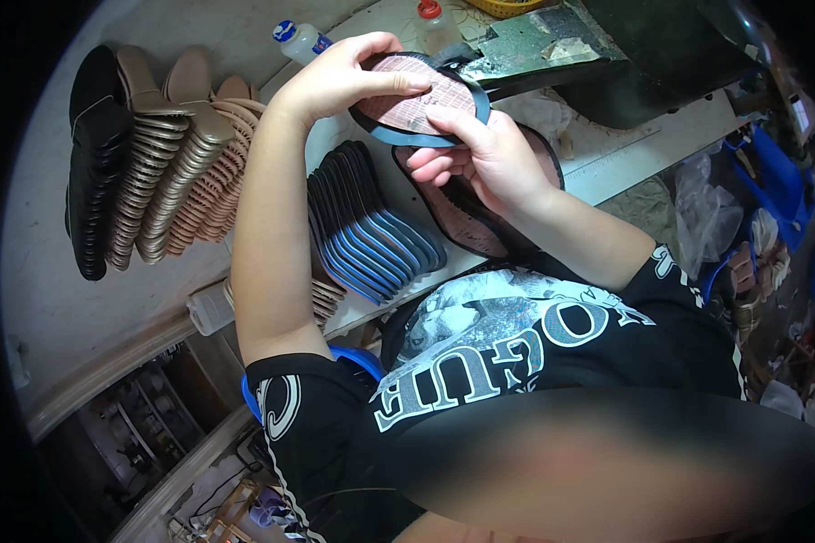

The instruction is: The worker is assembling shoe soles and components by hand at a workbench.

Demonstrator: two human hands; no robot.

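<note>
The left hand (pixel 358 77) pinches a pink-topped sole (pixel 444 92), its thumb flat on the woven-looking face and its fingers mostly hidden behind. The right hand (pixel 503 163) pinches the sole's near edge, thumb on top and the other fingers curled below. The sole is at the far middle of the scene, right against a worn green machine arm (pixel 534 45), which blocks the space to its right (whether the two touch, I cannot tell).

Beyond the hands stand a blue-capped bottle (pixel 301 41) and a red-capped bottle (pixel 436 29), with a yellow basket (pixel 505 7) at the far edge. Nearer, the right hand partly covers a black-rimmed brownish piece (pixel 480 237). Left of that lies a fanned row of blue-edged dark soles (pixel 376 231). Farther left, beyond the left forearm, are black soles (pixel 100 181), gold soles (pixel 186 149) and pink soles (pixel 215 195). Clear plastic (pixel 708 204) sits on the right.
</note>
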